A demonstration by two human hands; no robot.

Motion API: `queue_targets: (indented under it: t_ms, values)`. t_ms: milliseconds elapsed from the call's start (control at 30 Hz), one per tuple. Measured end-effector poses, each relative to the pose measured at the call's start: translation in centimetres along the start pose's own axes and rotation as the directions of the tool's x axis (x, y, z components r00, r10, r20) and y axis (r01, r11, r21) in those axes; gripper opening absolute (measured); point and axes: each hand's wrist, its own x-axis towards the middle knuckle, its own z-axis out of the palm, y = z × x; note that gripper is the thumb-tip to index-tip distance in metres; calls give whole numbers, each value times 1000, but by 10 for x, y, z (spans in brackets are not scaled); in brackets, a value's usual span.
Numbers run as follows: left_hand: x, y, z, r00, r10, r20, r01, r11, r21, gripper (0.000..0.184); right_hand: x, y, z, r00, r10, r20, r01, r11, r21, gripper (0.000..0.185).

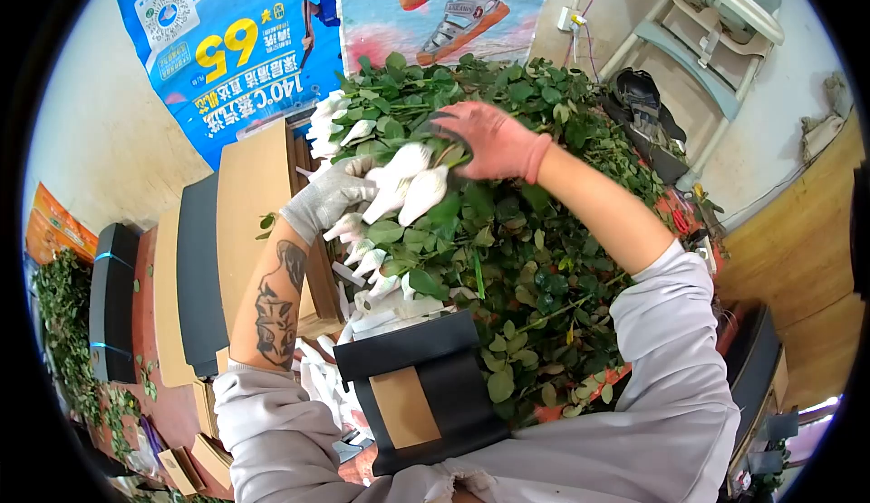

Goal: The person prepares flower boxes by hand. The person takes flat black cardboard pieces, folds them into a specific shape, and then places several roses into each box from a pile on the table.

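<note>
White net-wrapped flower heads (424,193) on leafy green stems lie between my hands. My left hand (328,197), in a grey-white glove, is at their left side with its fingers bent against the white wraps; what its fingertips grip is hidden. My right hand (494,142), in a pink-red glove, reaches over the stems just right of the heads, slightly blurred, its fingers curved and partly spread. Whether it holds a stem I cannot make out. More wrapped heads (370,260) rest just below, and others (326,122) lie farther back on the leafy pile (544,222).
A black wrap with a brown patch (406,408) lies close to my body. Cardboard sheets (249,222) and black sheets (201,272) stand at the left. White sleeves (317,381) lie scattered below. Posters (245,41) hang behind; a high chair (693,59) stands at back right.
</note>
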Motion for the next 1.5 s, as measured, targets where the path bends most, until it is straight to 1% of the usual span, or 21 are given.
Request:
queue_targets:
  t_ms: [33, 100, 167, 300, 367, 433, 500, 600, 667, 733, 767, 800, 867, 1000, 1033, 1067, 1100, 1200, 1300, 1467, 1500]
  values:
    - [-4, 2, -1, 999, 29, 36, -34, 986, 160, 44, -2, 3, 22, 991, -77, -109, 63, 990, -123, 70]
    - [-5, 6, 4, 998, -16, 69, 6, 989, 145, 57, 10, 10, 36, 987, -93, -131, 75, 987, -140, 80]
    - [-9, 20, 17, 999, -16, 45, 7, 978, 206, 61, 19, 11, 28, 903, -9, 429, -165, 915, 368, 83]
    - [-16, 40, 36, 998, 59, 23, -62, 973, 221, 59, 12, -10, -11, 924, 99, 370, -181, 964, 194, 53]
    - [-32, 59, 59, 968, 237, -88, -238, 971, -10, 60, -3, 5, -39, 988, 132, 77, -145, 967, 208, 43]
    - [-60, 72, 59, 895, 428, -128, -412, 901, 137, 63, -33, 32, -80, 892, 350, -287, -341, 936, 82, 39]
    - [-103, 83, 71, 886, 428, -180, -349, 870, 348, 64, -81, 108, -110, 582, 610, -538, -566, 779, 271, 40]
    - [-174, 72, 63, 949, 238, -204, -150, 917, 371, 75, -176, 193, -211, 311, 523, -793, -188, 852, 489, 27]
    - [-225, 56, 52, 962, 116, -249, -36, 952, 305, 85, -245, 212, -273, 121, 430, -895, -371, 856, 361, 22]
    - [-278, 31, 37, 939, 49, -340, 38, 969, 246, 85, -293, 191, -331, 139, 312, -940, -774, 626, 93, 22]
    - [-299, 25, 36, 924, -2, -382, 84, 977, 198, 85, -306, 175, -355, 264, 267, -927, -938, 296, -182, 21]
    - [-313, 20, 44, 903, -15, -429, 101, 979, 177, 84, -299, 156, -372, 262, 264, -928, -940, 288, -184, 21]
    - [-332, 8, 62, 880, -33, -475, 120, 981, 154, 81, -265, 112, -393, 85, 247, -965, -519, 838, 168, 26]
    - [-319, -13, 119, 982, -104, -155, 167, 859, 485, 67, -223, 71, -390, 304, 23, -952, -404, 908, -107, 33]
    - [-310, -22, 135, 985, -151, -85, 171, 770, 614, 64, -193, 26, -361, 344, 139, -928, -360, 933, 6, 33]
    - [-305, -50, 142, 996, -46, 73, -26, 646, 763, 61, -181, 7, -339, 502, 305, -809, -355, 926, 129, 32]
    - [-298, -70, 158, 993, 17, 113, -94, 686, 722, 60, -174, -12, -312, 646, 435, -627, -372, 897, 239, 32]
    - [-287, -99, 192, 989, -65, 133, -79, 528, 845, 63, -148, -128, -229, 969, 34, -244, -131, 909, -396, 51]
    - [-290, -126, 208, 989, -119, 85, -18, 477, 879, 61, -131, -203, -167, 984, -134, 120, 172, 893, -416, 55]
    - [-289, -144, 210, 991, -136, 17, 46, 447, 894, 59, -120, -265, -90, 899, 0, 438, 151, 939, -310, 43]
    - [-291, -145, 211, 990, -140, 21, 44, 450, 892, 59, -122, -275, -74, 871, 52, 488, 110, 948, -298, 57]
